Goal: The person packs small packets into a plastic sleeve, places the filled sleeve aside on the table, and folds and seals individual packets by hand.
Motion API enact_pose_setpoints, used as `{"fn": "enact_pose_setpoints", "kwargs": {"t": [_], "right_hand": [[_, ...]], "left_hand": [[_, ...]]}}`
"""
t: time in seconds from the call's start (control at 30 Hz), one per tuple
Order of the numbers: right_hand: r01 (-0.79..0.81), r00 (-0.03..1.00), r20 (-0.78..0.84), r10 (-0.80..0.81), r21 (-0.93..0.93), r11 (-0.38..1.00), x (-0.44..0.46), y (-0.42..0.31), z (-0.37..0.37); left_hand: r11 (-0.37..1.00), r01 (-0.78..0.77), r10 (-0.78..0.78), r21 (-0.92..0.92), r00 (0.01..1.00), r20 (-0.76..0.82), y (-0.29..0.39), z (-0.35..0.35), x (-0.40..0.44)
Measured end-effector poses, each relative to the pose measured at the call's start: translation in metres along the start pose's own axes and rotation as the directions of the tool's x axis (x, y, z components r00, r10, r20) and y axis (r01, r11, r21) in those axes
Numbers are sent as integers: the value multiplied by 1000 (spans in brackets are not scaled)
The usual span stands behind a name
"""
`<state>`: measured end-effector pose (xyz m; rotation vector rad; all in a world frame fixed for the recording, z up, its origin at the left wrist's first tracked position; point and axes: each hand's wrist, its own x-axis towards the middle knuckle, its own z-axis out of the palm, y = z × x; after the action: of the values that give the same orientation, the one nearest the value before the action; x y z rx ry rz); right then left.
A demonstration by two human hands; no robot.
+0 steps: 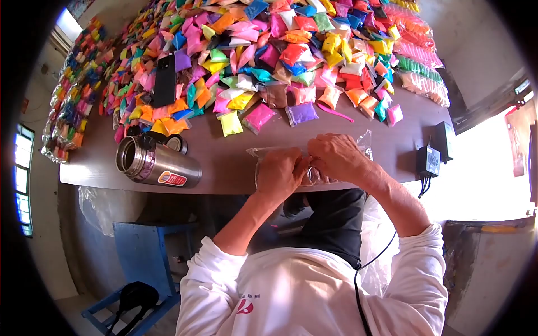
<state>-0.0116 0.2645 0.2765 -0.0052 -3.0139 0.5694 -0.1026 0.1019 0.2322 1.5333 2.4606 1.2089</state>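
At the table's near edge, my left hand [278, 171] is closed with its fingers pinching a clear plastic bag [365, 141]. My right hand [339, 155] is closed on the same bag, its fingertips almost meeting those of the left. One corner of the bag sticks out past each hand. Something brownish shows through the plastic below the fingers, but I cannot make out what it is. Just beyond the hands lie a purple packet [301, 113], a pink packet [259, 117], a yellow packet [230, 123] and a pink strip [336, 113].
A large heap of colourful packets [241, 56] covers the back of the table [221, 157], with a black phone [165, 81] on it. On the left lies an open steel flask [159, 162]. Small black boxes [429, 161] with cables sit at the right edge. A blue chair [140, 255] stands below left.
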Motion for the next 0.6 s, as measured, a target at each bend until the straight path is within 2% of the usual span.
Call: {"fn": "enact_pose_setpoints", "kwargs": {"t": [0.03,0.2,0.27,0.3,0.37,0.43,0.5,0.53,0.57,0.6], "right_hand": [[58,994,-89,-56,20,998,-2,1,2],[86,991,-106,-87,-16,996,-7,1,2],[93,989,-113,-95,-25,995,-9,1,3],[119,982,-141,-122,-30,992,-10,2,6],[140,973,-178,-144,-33,990,-12,2,8],[213,957,-167,-237,-150,966,-12,1,8],[228,947,-185,-264,-194,954,-14,0,10],[242,937,-193,-290,-238,941,-15,-1,11],[243,935,-199,-292,-237,941,-16,-3,12],[253,930,-198,-310,-266,930,-17,-4,12]], "left_hand": [[1000,-9,8,-26,1000,-6,-1,0,-1],[991,3,3,-132,999,42,1,-13,-3],[972,-107,99,-211,994,-48,6,-25,-4],[972,-111,105,-207,994,-41,2,-28,-7],[986,-93,71,-137,985,-159,-9,-37,-14],[996,1,-23,-91,972,-234,-17,-50,-21],[947,247,-282,-204,946,-161,-26,-59,-31],[926,318,-341,-205,936,-91,-26,-67,-33],[928,315,-338,-198,936,-94,-31,-68,-37],[883,350,-383,-312,923,-48,-37,-67,-39]]}}
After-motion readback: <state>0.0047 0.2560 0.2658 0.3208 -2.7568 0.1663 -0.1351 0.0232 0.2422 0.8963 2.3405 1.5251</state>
